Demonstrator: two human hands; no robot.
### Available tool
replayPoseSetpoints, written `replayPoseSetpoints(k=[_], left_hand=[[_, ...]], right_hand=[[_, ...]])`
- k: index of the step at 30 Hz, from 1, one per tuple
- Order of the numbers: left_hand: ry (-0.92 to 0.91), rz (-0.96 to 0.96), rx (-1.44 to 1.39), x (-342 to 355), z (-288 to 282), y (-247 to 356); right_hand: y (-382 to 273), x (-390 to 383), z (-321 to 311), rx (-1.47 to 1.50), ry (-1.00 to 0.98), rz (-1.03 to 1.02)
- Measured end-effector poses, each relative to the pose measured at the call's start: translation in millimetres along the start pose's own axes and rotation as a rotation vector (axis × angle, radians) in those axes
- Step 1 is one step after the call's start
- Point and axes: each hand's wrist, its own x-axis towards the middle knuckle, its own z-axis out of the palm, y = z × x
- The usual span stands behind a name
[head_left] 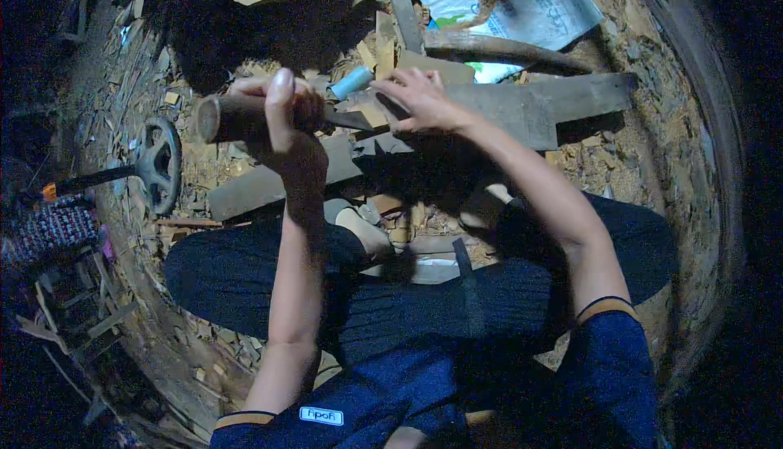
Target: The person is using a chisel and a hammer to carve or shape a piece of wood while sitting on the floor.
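My left hand (292,110) is closed around the thick, round wooden handle (232,119) of a bladed tool. Its dark, flat blade (349,119) points right, toward my other hand. Bent fingers of my right hand (420,100) hold a small dark piece of wood (392,105) just past the blade's tip; its far part is hidden under the palm. Beneath both hands lie grey wooden boards, one long board (522,110) reaching right and another board (285,185) slanting down to the left. Whether the blade touches the wood I cannot tell.
A light-blue cylinder (351,83) lies beyond my hands. Farther off are a curved dark wooden piece (514,48) and a blue-and-white sack (555,8). A spoked wheel (158,165) stands at left. Wood scraps (220,367) litter the ground around my folded legs (236,274).
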Motion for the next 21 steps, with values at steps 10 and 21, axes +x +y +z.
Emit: replayPoseSetpoints(k=[10, 21], left_hand=[[-0.128, 0.009, 0.027, 12.9, 15.8, -31.3], [-0.147, -0.016, 0.015, 21.2, 19.0, -41.2]], right_hand=[[-1.5, -6.6, 11.9, 0.1, 0.126, 0.031], [2.7, 9.9, 16.2, 0.133, 0.088, -0.009]])
